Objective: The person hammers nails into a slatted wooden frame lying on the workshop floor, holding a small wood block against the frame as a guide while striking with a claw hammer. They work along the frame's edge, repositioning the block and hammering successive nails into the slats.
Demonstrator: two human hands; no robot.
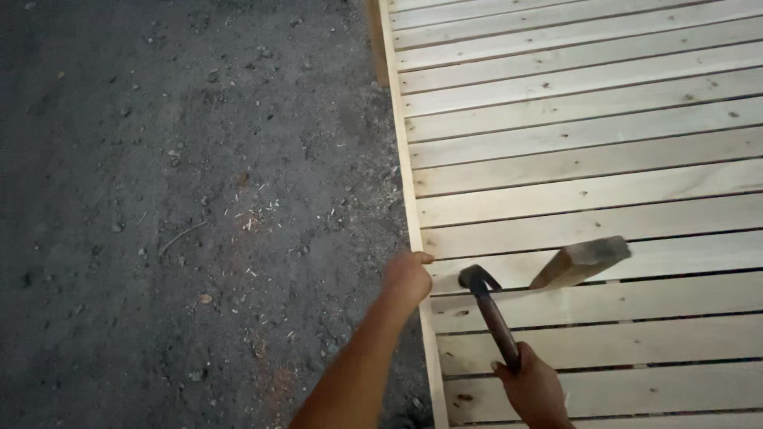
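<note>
1. Your right hand (pixel 534 388) grips the hammer (pixel 491 311) low on its handle; its head sits over a slat near the frame's left edge.
2. Your left hand (pixel 410 274) closes over the side rail (pixel 407 171), fingers curled on its top edge.
3. A loose wood block (pixel 582 261) rests tilted on the slats (pixel 588 127), just right of the hammer head.
4. Done, by the look: slats lie in even rows across the frame, dark nail marks dotting several.
5. Left: I cannot tell whether the nearest slats are fixed.
6. Dirt floor (pixel 175 199) alongside carries wood chips.
</note>
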